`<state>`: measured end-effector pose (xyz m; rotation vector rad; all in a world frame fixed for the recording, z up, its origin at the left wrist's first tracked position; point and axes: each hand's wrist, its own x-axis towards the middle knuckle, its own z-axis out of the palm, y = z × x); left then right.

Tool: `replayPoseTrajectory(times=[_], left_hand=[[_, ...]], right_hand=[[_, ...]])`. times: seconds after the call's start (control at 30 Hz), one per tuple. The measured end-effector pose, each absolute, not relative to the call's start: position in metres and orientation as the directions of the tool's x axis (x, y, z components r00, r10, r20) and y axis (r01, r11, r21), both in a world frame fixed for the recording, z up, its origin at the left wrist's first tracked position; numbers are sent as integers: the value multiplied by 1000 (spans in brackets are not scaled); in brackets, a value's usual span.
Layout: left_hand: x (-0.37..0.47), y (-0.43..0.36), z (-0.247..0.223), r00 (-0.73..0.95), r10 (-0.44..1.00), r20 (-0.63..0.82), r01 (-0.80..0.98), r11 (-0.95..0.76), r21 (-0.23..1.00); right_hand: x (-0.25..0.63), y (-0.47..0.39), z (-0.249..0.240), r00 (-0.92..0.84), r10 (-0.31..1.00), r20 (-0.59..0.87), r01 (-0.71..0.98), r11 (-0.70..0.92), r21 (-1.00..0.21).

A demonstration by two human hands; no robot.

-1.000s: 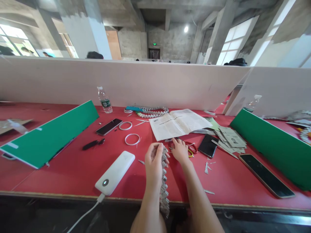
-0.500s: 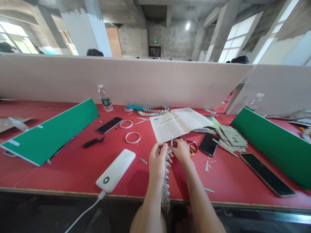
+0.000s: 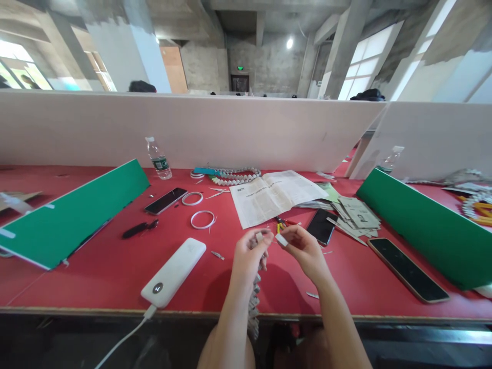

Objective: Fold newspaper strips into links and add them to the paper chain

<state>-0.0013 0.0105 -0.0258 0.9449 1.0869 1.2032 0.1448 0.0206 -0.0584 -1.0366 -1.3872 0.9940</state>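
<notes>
My left hand [image 3: 248, 253] is closed round the top end of a zigzag folded-paper chain [image 3: 253, 302], which hangs down past the table's front edge. My right hand [image 3: 305, 248], just to the right, pinches a small white folded paper piece [image 3: 282, 240] between thumb and fingers. A narrow gap separates the fingertips of the two hands. Behind them lies a printed newspaper sheet [image 3: 265, 200], with pliers with yellow and red handles [image 3: 282, 224] at its near edge.
A white power bank [image 3: 175, 274] with a cable, white rings [image 3: 202, 219] and a phone [image 3: 166, 201] lie left. Right are a black phone [image 3: 322, 225], another phone [image 3: 407, 269] and paper stacks [image 3: 359, 212]. Green boards [image 3: 77, 215] flank both sides.
My right hand has moved slightly right and toward me, with the white paper piece now showing in its fingers. The pliers are less covered. The whole view has shifted a little.
</notes>
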Motion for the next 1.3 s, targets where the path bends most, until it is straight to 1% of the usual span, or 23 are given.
replayPoseTrajectory(times=[0.07,0.1,0.23,0.37,0.53,0.63,0.73,0.8,0.87,0.93,1.0,1.07,1.17,1.23,1.3], left_hand=[[2,9,-24,91,984,-152,-163,166,973],[4,8,-23,88,985,-148,-130,159,979],[8,6,-21,-37,997,-75,-59,73,996],[9,6,-25,-127,991,-50,-73,40,996],[9,7,-29,-199,980,5,-77,-20,997],[10,6,-27,-212,977,26,-66,-41,997],[9,5,-27,-219,975,30,-83,-50,995],[8,6,-27,-221,975,13,-128,-42,991],[5,8,-27,-208,978,-24,-196,-18,981],[4,9,-27,-166,983,-71,-265,25,964],[3,10,-25,-114,987,-109,-310,69,948],[3,9,-23,-61,990,-129,-337,102,936],[5,7,-20,9,990,-140,-345,135,929],[5,5,-18,40,989,-142,-335,147,931],[4,5,-18,60,988,-140,-322,152,935]], right_hand=[[144,18,-55,-69,963,261,9,263,-965],[142,17,-54,-78,962,263,5,264,-964],[137,15,-49,-74,954,290,30,293,-956],[134,13,-45,-58,944,324,23,326,-945],[130,12,-46,51,914,403,134,394,-909],[124,11,-46,56,896,440,166,426,-889],[120,8,-42,12,893,449,135,444,-886],[119,7,-40,-36,904,426,47,427,-903],[118,6,-39,-59,920,387,-44,384,-922],[118,6,-39,-40,932,359,-61,357,-932],[119,7,-40,-8,933,360,-1,360,-933],[119,8,-41,33,921,389,85,386,-919],[121,9,-41,110,895,432,177,410,-895],[122,10,-41,119,890,440,193,414,-890],[124,9,-41,80,897,435,178,417,-891]])
